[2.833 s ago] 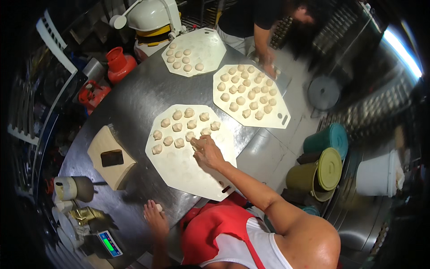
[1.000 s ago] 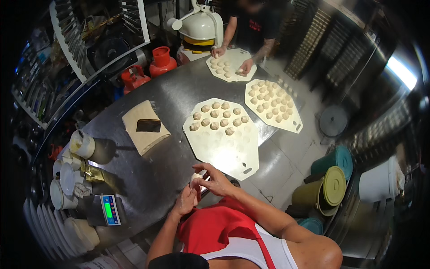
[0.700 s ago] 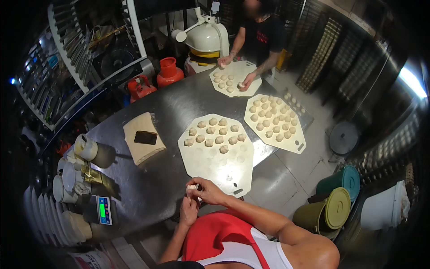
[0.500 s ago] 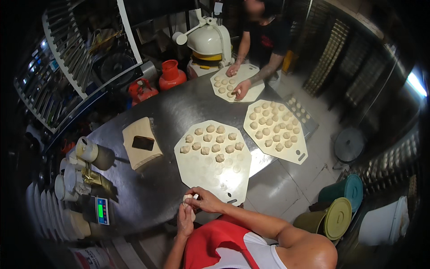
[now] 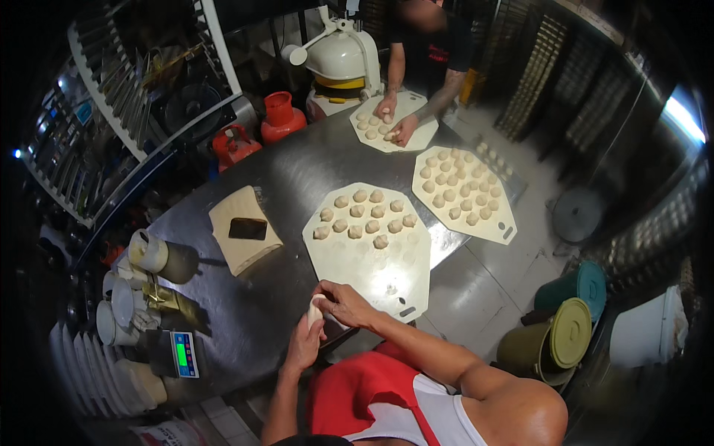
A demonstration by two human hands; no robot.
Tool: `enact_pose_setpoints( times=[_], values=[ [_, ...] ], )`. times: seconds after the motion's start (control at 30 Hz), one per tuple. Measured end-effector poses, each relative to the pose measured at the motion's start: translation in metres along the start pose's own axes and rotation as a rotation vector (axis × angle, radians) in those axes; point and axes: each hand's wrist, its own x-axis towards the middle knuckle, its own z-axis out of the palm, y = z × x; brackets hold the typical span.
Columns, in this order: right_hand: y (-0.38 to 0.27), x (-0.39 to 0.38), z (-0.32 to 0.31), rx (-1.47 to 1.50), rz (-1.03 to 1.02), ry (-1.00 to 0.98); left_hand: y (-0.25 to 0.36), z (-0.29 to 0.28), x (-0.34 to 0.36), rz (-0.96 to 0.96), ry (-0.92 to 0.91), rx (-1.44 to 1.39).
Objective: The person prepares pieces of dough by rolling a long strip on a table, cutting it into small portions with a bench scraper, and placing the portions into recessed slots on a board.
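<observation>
A pale piece of dough [image 5: 315, 311] is held between my two hands at the table's near edge. My left hand [image 5: 303, 343] supports it from below, fingers curled round it. From above, my right hand [image 5: 346, 305] pinches its top, fingertips closed. Just beyond my hands lies a cream octagonal board [image 5: 349, 271] with a handle slot in its near right corner. Several pleated dough buns [image 5: 381, 241] stand in rows on its far half. A second board [image 5: 487, 230], right of it, carries many more dough balls [image 5: 465, 190].
Across the steel table [image 5: 290, 175], a person's hands [image 5: 404, 131] handle dough on a third board [image 5: 415, 141]. To the left are a dark phone [image 5: 248, 228] on a dough slab [image 5: 256, 260], a digital scale [image 5: 184, 354], tubs [image 5: 149, 250] and stacked trays [image 5: 82, 364]. Lidded buckets [image 5: 569, 334] stand right.
My view has shifted, so the boards sit slightly higher and to the right. Both my hands are raised a little, still on the dough. The other person's hands have moved over their board.
</observation>
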Motion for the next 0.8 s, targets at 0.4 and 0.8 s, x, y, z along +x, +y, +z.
enact_pose_setpoints(
  times=[0.4,0.8],
  values=[
    [-0.015,0.030,0.060,-0.107,0.004,0.331,-0.014,-0.051,0.047,0.331,-0.076,0.364],
    [0.034,0.012,0.022,0.120,0.069,0.049,-0.076,0.015,0.095,-0.059,-0.331,0.499]
  ],
)
